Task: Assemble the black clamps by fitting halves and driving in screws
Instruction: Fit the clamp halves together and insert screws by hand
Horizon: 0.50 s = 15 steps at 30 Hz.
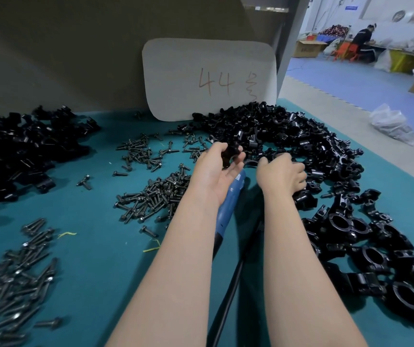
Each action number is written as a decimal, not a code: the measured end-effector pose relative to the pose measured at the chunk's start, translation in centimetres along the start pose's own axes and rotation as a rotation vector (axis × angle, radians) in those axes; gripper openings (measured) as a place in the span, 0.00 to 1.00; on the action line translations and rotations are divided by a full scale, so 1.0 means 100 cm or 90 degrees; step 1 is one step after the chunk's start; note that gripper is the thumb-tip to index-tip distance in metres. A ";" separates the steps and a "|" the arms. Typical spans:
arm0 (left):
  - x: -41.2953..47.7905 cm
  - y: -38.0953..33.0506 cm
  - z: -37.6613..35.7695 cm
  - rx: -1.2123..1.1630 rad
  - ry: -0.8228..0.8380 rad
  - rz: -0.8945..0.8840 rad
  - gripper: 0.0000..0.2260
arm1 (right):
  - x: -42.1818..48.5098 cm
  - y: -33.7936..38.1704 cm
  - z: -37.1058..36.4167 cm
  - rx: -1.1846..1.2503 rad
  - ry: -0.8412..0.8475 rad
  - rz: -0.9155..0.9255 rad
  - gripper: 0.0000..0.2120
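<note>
Our left hand (216,172) pinches a clamp half (231,151), and our right hand (281,172), just beside it, curls into the pile of halves (301,132) on the counter (88,221), its grip unclear.

Soft, even indoor light comes from above. The far right room (351,78) is bright; the panel (63,46) far left is dim. A faint shadow darkens the bench (95,246) between the forearms (176,271). Near-left screws (18,279) are blurred; straight lines bow at the edges.
</note>
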<state>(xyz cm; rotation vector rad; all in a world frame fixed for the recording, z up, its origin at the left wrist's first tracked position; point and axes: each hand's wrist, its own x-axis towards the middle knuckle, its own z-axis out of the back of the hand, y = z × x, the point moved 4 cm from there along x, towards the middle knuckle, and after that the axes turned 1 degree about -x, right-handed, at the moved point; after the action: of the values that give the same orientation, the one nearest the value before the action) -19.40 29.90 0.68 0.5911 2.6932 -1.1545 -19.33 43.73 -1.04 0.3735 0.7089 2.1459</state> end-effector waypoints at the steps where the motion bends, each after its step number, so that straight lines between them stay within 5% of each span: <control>1: -0.002 -0.001 0.001 0.025 -0.010 -0.001 0.05 | -0.002 -0.001 0.003 0.042 -0.018 0.002 0.19; 7: -0.014 -0.013 0.016 0.039 -0.064 -0.049 0.05 | -0.022 0.006 0.024 0.312 -0.117 0.128 0.08; 11: -0.030 -0.027 0.043 0.099 -0.119 -0.150 0.26 | -0.050 0.027 0.026 0.463 -0.023 0.199 0.08; 15: -0.056 -0.039 0.071 0.122 -0.163 -0.199 0.16 | -0.097 0.057 0.013 0.423 0.099 0.290 0.07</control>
<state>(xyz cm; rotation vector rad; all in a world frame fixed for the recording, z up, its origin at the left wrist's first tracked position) -16.03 20.62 -0.01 0.0333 2.5286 -1.4636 -16.27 33.66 3.20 0.7806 1.5555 2.3208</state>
